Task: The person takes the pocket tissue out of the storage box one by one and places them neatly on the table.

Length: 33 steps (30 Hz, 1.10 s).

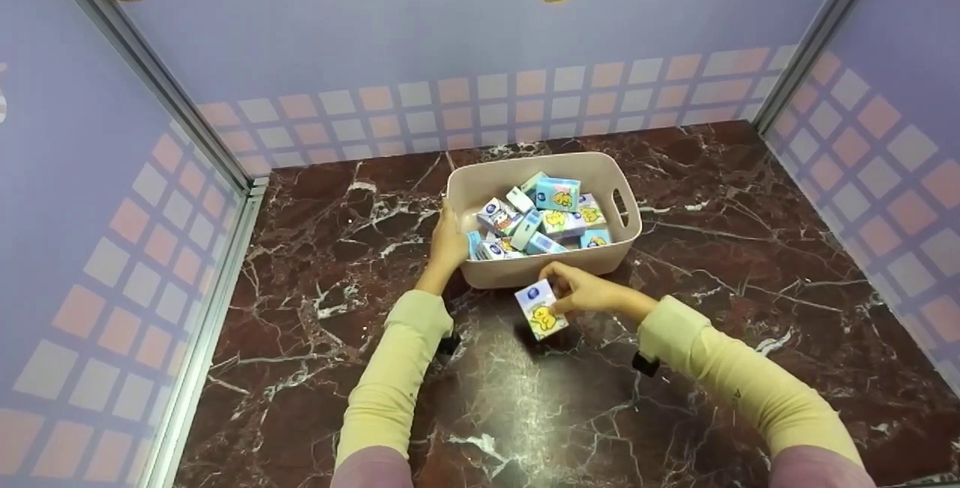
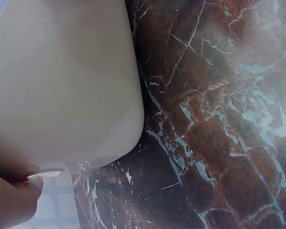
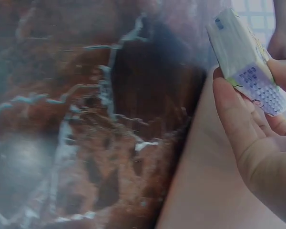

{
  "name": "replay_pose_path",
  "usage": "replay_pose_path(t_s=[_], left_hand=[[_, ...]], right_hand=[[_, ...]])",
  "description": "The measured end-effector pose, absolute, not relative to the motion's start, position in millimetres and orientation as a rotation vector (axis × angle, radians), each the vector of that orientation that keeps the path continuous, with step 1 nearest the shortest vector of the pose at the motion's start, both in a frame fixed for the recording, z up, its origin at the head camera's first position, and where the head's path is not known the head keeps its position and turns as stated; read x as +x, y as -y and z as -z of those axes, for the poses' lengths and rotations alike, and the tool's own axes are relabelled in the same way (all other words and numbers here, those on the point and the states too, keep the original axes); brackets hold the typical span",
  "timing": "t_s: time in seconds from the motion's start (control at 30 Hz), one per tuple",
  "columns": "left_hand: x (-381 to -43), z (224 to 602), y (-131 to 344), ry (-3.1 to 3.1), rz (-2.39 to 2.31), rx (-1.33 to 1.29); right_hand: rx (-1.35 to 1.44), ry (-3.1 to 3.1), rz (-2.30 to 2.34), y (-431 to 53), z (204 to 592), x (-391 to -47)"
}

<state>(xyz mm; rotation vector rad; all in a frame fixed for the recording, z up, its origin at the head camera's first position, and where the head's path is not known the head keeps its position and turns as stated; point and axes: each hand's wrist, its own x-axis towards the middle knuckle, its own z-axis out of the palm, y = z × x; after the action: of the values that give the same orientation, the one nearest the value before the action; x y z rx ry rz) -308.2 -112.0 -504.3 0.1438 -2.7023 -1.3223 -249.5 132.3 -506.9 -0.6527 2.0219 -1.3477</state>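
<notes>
A beige plastic basket [image 1: 499, 273] with handle holes stands on the marble-patterned surface, several small tissue packs [image 1: 562, 222] piled loosely inside. At its left end my left hand [image 1: 448, 239] grips the rim by the handle; in the left wrist view, fingers [image 2: 12, 202] curl at the handle opening beside the basket wall [image 2: 71, 86]. In front of the basket, my right hand [image 1: 589, 291] pinches a white and lilac tissue pack [image 1: 535, 302] with a yellow cartoon figure. The right wrist view shows this pack [image 3: 240, 52] tilted between thumb and fingers, above the surface.
Dark red marble-patterned surface [image 1: 337, 398] extends around the basket. Lilac panels with pink and white squares [image 1: 495, 117] enclose the back and both sides. A metal rail [image 1: 202, 353] runs along the left edge.
</notes>
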Motion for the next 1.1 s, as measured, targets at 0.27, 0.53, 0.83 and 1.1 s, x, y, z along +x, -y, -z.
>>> replay_pose_path(t_s=[0.27, 0.53, 0.83, 1.1], left_hand=[[-333.2, 548.5, 120.3, 2.647, 1.217, 0.077], [-301.2, 498.8, 109.2, 2.694, 1.26, 0.125], [-301.9, 500.0, 108.3, 2.665, 1.285, 0.129], [-313.6, 518.1, 114.8, 2.638, 1.289, 0.096]], right_hand=[[-0.48, -2.031, 1.287, -129.5, 531.3, -240.5], [-0.31, -2.061, 1.312, -113.8, 543.4, -234.6], [-0.142, -2.146, 1.381, -98.8, 546.6, -239.8], [-0.053, -2.252, 1.361, -90.5, 548.1, -245.0]])
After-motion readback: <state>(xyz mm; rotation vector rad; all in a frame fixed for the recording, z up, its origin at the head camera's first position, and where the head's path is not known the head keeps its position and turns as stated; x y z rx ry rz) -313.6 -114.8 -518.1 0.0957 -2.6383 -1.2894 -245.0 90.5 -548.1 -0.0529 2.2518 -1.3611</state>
